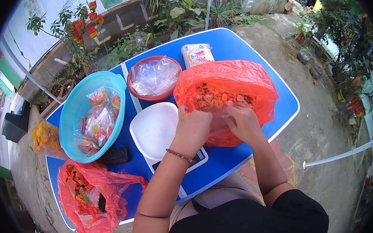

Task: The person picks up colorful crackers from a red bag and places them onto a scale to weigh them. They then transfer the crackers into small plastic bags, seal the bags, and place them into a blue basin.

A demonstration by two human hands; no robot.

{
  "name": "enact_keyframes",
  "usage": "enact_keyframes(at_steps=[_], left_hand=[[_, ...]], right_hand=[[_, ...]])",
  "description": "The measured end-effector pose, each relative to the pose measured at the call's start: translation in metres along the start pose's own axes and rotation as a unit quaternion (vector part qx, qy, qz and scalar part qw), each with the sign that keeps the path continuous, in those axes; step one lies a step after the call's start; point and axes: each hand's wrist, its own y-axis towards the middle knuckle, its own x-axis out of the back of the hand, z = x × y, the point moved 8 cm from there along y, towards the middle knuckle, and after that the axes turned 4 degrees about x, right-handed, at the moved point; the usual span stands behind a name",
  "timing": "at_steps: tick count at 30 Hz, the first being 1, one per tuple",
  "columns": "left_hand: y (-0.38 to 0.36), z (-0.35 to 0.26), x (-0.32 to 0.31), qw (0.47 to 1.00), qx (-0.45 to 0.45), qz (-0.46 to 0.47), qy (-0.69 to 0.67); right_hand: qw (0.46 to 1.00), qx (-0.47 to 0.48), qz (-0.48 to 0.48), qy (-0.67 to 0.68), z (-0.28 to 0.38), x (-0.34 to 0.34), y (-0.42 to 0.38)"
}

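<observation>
A large red plastic bag (pixel 225 77) stands open on the blue table, with orange and reddish snack pieces (pixel 220 97) inside. My left hand (pixel 192 127) is at the bag's near left side, fingers bent together around the edge of a clear plastic piece. My right hand (pixel 244 122) is at the bag's near side, fingers curled at the same clear plastic (pixel 218 119), which hangs between both hands over the red bag. A white scale (pixel 155 129) with a square plate sits left of my left hand, its lower part behind my wrist.
A turquoise basket (pixel 69 120) holds filled packets. Behind the scale is a brown-red basket (pixel 144 94) of clear bags. A white box (pixel 197 55), a black object (pixel 115 156), another red bag (pixel 113 182) and a yellow-orange packet (pixel 47 137) lie around the table.
</observation>
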Motion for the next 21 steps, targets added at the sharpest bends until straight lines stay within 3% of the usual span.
enact_keyframes(at_steps=[2, 3, 5, 6, 8, 12, 15, 19, 21], left_hand=[[0.002, 0.002, 0.002, 0.999, 0.000, 0.020, -0.030], [0.002, 0.001, 0.010, 0.998, -0.012, -0.018, -0.058], [0.000, 0.000, 0.026, 0.989, -0.036, -0.094, -0.112], [0.002, 0.003, 0.026, 0.982, -0.026, -0.059, -0.176], [0.004, 0.008, 0.030, 0.954, -0.006, 0.010, -0.300], [-0.002, 0.026, 0.051, 0.944, -0.002, 0.026, -0.330], [-0.013, 0.050, 0.069, 0.948, 0.038, 0.050, -0.312], [-0.034, 0.086, 0.085, 0.913, 0.106, 0.059, -0.389], [-0.043, 0.106, 0.087, 0.932, 0.136, 0.058, -0.332]], right_hand=[[0.999, -0.015, -0.037, 0.021, -0.001, 0.004, 0.000], [0.998, -0.022, -0.056, 0.032, -0.002, 0.006, 0.000], [0.973, -0.124, -0.052, 0.188, -0.015, -0.001, -0.004], [0.947, -0.174, -0.049, 0.264, -0.021, -0.006, -0.008], [0.911, -0.187, -0.042, 0.366, -0.018, -0.011, -0.007], [0.868, -0.169, 0.018, 0.467, 0.003, -0.022, 0.006], [0.875, -0.149, 0.047, 0.458, 0.025, -0.033, 0.016], [0.934, -0.018, 0.069, 0.349, 0.065, -0.039, 0.037], [0.949, 0.017, 0.080, 0.305, 0.082, -0.044, 0.043]])
